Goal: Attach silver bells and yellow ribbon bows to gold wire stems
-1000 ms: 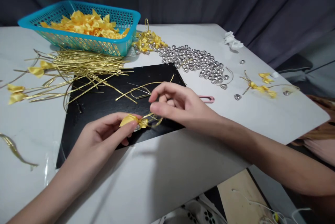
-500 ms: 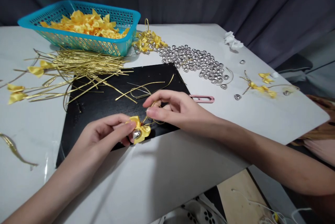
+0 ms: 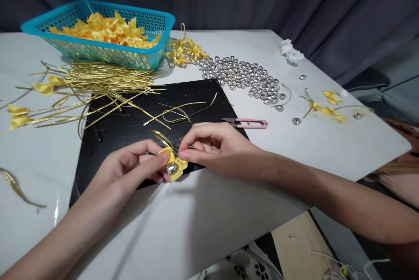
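Observation:
My left hand (image 3: 129,168) pinches a yellow ribbon bow (image 3: 178,171) between thumb and fingers, over the front of a black board (image 3: 131,133). A shiny silver bead (image 3: 171,168) sits on the bow's face. From the bow's top a gold cord loop (image 3: 163,138) sticks up toward the upper left. My right hand (image 3: 221,142) is closed right beside the bow, thumb and forefinger pinched at its right edge. A bit of gold cord shows among its curled fingers; the exact pinch point is hidden.
A teal basket (image 3: 108,46) of yellow bows stands at the back left, with gold cords (image 3: 111,77) in front. Silver beads (image 3: 244,74) lie in a pile behind the board. Pink thread snips (image 3: 252,123) lie beyond my right hand. Loose bows (image 3: 327,111) are at right.
My right hand has come down and closer to the bow's edge. The gold loop now stands up above the bow, and the snips' blades have come into view.

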The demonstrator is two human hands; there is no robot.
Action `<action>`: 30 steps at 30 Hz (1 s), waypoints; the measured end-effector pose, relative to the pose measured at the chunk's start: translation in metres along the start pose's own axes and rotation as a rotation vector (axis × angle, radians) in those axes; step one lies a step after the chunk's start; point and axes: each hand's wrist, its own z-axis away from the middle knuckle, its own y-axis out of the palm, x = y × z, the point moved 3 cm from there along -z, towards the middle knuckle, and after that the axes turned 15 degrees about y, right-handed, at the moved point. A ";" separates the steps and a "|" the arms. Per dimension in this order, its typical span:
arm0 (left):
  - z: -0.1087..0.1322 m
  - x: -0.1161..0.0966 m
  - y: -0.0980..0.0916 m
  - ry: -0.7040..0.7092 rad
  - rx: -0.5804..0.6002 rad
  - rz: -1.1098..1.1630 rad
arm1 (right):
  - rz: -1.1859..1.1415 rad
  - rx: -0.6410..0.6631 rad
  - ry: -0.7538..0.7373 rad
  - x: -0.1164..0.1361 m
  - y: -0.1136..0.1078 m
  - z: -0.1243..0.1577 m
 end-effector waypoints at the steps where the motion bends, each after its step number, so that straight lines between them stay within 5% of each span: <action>1: 0.000 0.000 0.000 -0.003 0.005 -0.005 | -0.002 0.009 0.004 0.000 0.000 0.000; 14: 0.001 0.001 0.000 -0.041 -0.021 0.044 | 0.135 -0.014 0.093 0.007 -0.005 0.003; 25: 0.002 0.002 -0.001 0.010 0.027 -0.006 | 0.203 -0.171 -0.042 0.009 -0.010 0.004; 30: 0.001 0.008 -0.001 0.045 0.133 -0.108 | 0.312 0.151 -0.400 0.014 -0.002 0.008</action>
